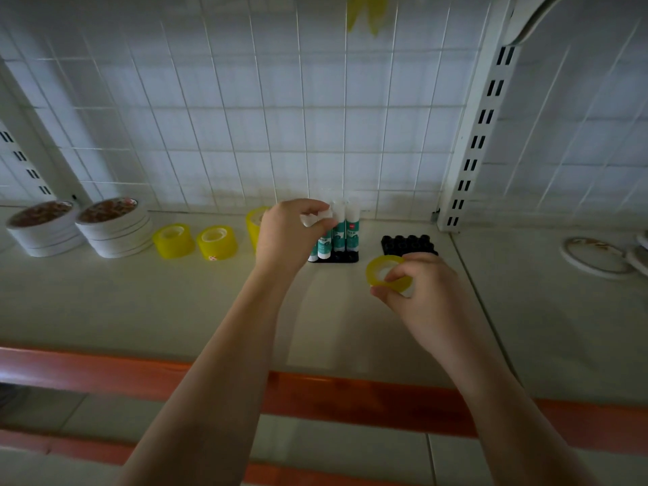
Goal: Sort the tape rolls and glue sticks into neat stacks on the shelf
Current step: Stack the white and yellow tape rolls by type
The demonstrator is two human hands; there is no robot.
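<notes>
Glue sticks [338, 233] under left hand [291, 233]; right hand [420, 296] grips yellow tape roll [387, 271].

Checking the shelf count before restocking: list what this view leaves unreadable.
- Yellow tape roll at the back: mostly hidden behind the left hand.
- Glue sticks: labels too small, front ones covered by that hand's fingers.
- White tape rolls, far right: cut off by the frame edge.

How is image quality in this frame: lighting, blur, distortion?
Head view: dim, bluish light; wide-angle bending of the white slotted shelf upright; left hand and its white-capped glue stick look motion-blurred; right hand and yellow tape roll slightly soft.
</notes>
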